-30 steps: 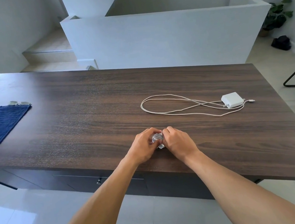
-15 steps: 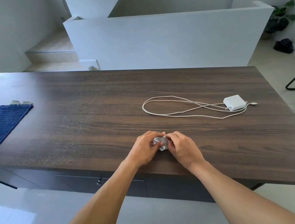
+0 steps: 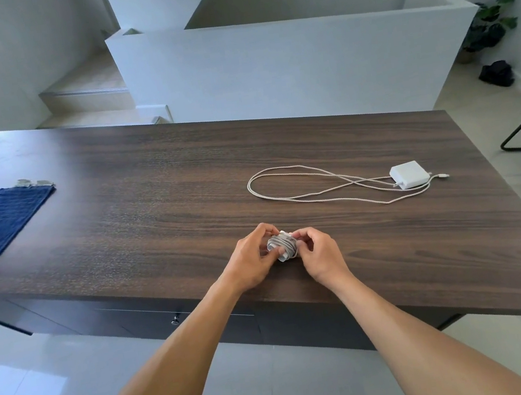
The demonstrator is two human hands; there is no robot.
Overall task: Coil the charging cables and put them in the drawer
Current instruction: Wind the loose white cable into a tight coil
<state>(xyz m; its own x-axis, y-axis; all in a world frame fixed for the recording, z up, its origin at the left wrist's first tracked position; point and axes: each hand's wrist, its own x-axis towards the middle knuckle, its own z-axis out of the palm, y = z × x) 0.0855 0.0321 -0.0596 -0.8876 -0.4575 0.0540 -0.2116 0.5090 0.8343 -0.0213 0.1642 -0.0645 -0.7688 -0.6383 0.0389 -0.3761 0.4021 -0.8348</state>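
left hand (image 3: 251, 262): gripping coiled cable (image 3: 282, 247), fingers curled
right hand (image 3: 319, 256): pinching same coiled cable, fingertips curled
coiled cable: sitting over table (image 3: 152, 196) near edge
loose cable (image 3: 317, 182), charger (image 3: 409, 174): lying on table, right part

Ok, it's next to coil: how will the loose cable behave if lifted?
The loose cable lies in slack loops, so it will probably dangle limply. Its white brick looks blocky, likely the heavier end and unlikely to roll.

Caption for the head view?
The left hand and right hand hold a coiled grey cable over the wooden table; a white charger and its loose cable lie beyond.
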